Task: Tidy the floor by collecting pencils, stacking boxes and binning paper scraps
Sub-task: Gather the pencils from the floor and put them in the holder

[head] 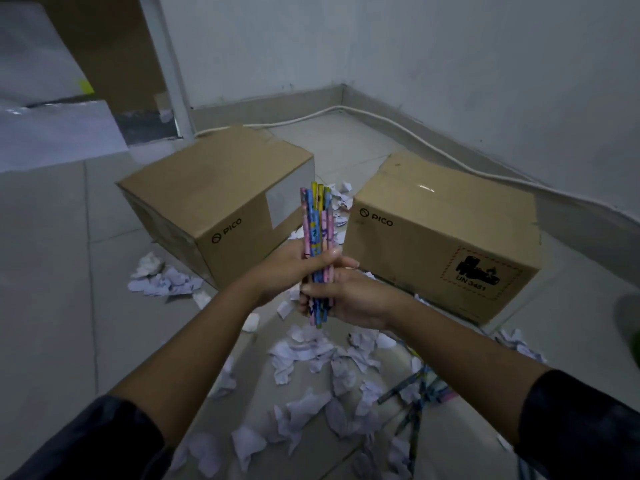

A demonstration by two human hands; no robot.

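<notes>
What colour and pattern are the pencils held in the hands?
Mixed: pink, blue and yellow pencils with small printed patterns, seen in the head view, the only view.

"PICO" on left box (pixel 214 188), "PICO", "UN 3481" on right box (pixel 443 216)

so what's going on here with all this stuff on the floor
A person is tidying up. Both hands hold one upright bundle of pencils: the left hand grips it higher up, the right hand near the bottom. More pencils lie on the floor at lower right. Paper scraps are strewn across the tiles, not yet binned. The two cardboard boxes, left box and right box, sit side by side on the floor, not stacked.
</notes>
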